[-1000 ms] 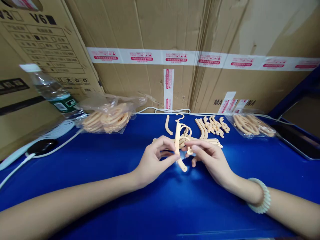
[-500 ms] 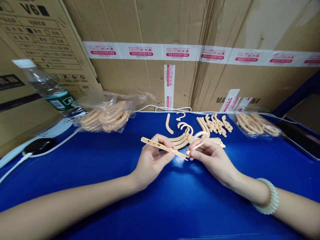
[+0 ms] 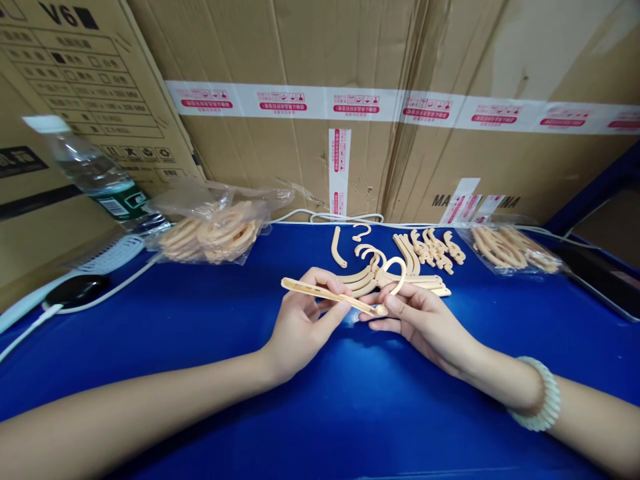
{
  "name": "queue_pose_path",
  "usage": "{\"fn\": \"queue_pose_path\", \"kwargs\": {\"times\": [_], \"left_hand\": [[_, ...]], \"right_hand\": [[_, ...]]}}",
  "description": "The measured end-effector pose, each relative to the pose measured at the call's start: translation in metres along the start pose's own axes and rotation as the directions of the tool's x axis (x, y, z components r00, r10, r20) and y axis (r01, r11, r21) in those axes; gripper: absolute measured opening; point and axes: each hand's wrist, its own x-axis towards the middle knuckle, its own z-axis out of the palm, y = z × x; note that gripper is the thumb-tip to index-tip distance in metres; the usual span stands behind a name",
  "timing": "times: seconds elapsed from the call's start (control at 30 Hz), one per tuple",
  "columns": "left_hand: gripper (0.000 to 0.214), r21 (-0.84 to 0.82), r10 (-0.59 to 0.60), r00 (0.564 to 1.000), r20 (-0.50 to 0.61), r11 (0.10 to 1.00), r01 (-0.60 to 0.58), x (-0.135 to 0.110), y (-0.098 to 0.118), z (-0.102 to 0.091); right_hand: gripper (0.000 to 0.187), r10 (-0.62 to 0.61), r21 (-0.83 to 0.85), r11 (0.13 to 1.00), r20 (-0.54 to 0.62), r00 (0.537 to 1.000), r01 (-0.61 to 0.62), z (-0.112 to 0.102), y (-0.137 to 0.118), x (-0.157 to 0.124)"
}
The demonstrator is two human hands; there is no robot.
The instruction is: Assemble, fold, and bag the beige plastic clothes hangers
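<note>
My left hand (image 3: pixel 310 323) pinches a beige plastic hanger arm (image 3: pixel 313 289) between thumb and fingers, its far end tilted up to the left. A curved beige hanger hook (image 3: pixel 399 268) is gripped by my right hand (image 3: pixel 425 317), its curl pointing up. The hook's small round base meets the right end of the hanger arm; whether the two are locked together I cannot tell. Just behind my hands lie assembled hangers (image 3: pixel 361 283) with hooks, partly hidden by my fingers. A loose hanger arm (image 3: pixel 339 248) and a loose hook (image 3: pixel 362 232) lie farther back.
Several small beige pieces (image 3: pixel 434 248) lie at the back right beside a plastic bag of parts (image 3: pixel 515 250). Another bag of beige parts (image 3: pixel 215 233) stands left, near a water bottle (image 3: pixel 95 173) and a black round device (image 3: pixel 77 291). Cardboard boxes (image 3: pixel 280 160) wall off the back.
My right hand has turned the hook upright and brought its base against the end of the hanger arm. My left hand has barely moved.
</note>
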Motion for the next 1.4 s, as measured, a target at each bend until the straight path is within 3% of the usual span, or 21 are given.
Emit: {"fn": "queue_pose_path", "kwargs": {"times": [0.47,0.93,1.4], "left_hand": [[0.017,0.040,0.025,1.000,-0.005,0.999,-0.024,-0.0027,0.0002,0.0012],[0.014,0.042,-0.023,0.995,0.098,0.999,0.019,-0.0051,0.0038,0.0007],[0.015,0.031,-0.055,0.994,0.095,0.998,0.052,-0.0057,0.0050,0.0025]], "right_hand": [[0.016,0.015,0.066,0.998,-0.011,1.000,-0.014,0.0006,0.0004,-0.0007],[0.028,-0.029,-0.068,0.997,-0.069,0.997,0.025,0.0019,0.0021,-0.0003],[0.031,-0.134,-0.276,0.956,-0.099,0.986,0.102,0.0056,-0.0014,-0.0036]]}}
